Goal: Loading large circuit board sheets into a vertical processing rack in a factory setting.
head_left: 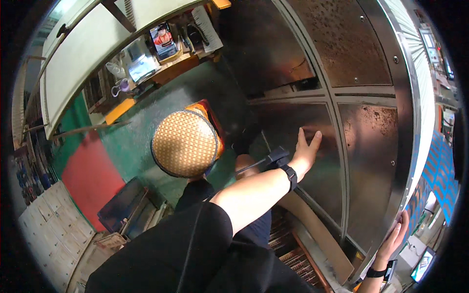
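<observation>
While the left hand [308,152] is spread near the metal frame [338,122], the right hand [394,239] rests open on its right edge [409,122]. It seems stiff (probably heavy), best held there.

Lots of scuffed metal here, plus a bit of cloth and paper.
The lower panel [317,190] looks like smooth bare metal with a dull, smeary shine, while the upper panel [349,36] is rough and pitted with rusty-looking blotches. The edge strip [408,78] is shinier metal, next to a pleated white sheet [426,73], cloth or plastic, can't tell. Stool seat [184,141] has a woven-look cover, slightly glossy. Green floor [134,158] is smooth with a painted-looking sheen, the black sleeve [210,219] is matt cloth, and that white sheet of notes [207,30] is paper.
</observation>
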`<state>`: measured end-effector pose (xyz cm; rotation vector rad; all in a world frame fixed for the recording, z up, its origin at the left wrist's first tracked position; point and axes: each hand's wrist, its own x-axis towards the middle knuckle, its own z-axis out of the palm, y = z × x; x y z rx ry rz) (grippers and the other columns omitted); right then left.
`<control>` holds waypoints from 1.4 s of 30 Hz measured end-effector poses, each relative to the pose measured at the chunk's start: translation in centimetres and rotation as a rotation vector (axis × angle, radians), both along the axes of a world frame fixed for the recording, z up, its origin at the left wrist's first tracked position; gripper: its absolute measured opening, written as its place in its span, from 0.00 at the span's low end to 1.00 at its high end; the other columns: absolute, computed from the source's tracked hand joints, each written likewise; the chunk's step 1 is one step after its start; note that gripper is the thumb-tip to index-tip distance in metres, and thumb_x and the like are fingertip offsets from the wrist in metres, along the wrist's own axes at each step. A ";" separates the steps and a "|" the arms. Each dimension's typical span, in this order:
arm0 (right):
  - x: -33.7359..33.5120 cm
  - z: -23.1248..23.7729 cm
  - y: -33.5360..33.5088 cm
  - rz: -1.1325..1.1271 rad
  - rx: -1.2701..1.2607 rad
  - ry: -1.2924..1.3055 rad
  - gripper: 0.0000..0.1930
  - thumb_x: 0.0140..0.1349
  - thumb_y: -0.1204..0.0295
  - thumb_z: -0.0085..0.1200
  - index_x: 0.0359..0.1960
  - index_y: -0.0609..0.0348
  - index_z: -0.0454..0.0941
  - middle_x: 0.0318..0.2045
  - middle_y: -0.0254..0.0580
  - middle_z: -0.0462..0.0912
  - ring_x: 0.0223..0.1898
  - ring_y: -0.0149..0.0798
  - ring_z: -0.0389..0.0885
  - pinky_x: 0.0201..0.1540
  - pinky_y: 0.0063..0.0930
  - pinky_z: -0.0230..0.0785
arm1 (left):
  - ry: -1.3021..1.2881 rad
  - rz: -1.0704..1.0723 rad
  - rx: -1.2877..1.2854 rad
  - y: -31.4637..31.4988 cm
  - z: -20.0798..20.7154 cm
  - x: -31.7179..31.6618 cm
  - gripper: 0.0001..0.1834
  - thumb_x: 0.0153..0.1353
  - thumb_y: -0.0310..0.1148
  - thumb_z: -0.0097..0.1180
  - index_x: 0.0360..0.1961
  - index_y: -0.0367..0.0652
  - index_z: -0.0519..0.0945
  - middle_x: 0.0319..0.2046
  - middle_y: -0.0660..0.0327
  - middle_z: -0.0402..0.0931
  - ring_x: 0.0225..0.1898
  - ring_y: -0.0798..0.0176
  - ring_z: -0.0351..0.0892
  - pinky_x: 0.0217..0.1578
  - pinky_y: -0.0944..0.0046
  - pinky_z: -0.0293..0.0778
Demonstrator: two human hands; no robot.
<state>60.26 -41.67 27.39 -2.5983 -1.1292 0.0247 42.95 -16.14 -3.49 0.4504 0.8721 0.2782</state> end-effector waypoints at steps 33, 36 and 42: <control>0.0 -0.1 0.3 0.045 0.047 -0.010 0.24 0.76 0.66 0.37 0.67 0.68 0.66 0.65 0.49 0.71 0.65 0.42 0.69 0.69 0.36 0.57 | -0.012 -0.042 0.041 0.0 -2.1 0.9 0.56 0.68 0.68 0.45 0.78 0.57 0.24 0.79 0.50 0.42 0.77 0.41 0.48 0.69 0.37 0.56; 0.3 -0.2 -0.8 0.029 0.023 -0.020 0.23 0.75 0.68 0.37 0.66 0.68 0.67 0.65 0.50 0.70 0.66 0.44 0.68 0.70 0.38 0.56 | -0.064 -0.054 -0.037 0.5 0.7 -0.3 0.54 0.69 0.68 0.44 0.78 0.58 0.26 0.78 0.49 0.45 0.71 0.39 0.59 0.66 0.41 0.62; -0.1 -0.1 -0.3 0.061 0.033 -0.014 0.21 0.75 0.70 0.38 0.65 0.68 0.69 0.64 0.51 0.71 0.66 0.44 0.68 0.71 0.38 0.55 | -0.008 -0.077 -0.076 1.3 2.8 -1.1 0.51 0.70 0.67 0.43 0.79 0.58 0.30 0.78 0.53 0.45 0.62 0.43 0.68 0.58 0.42 0.71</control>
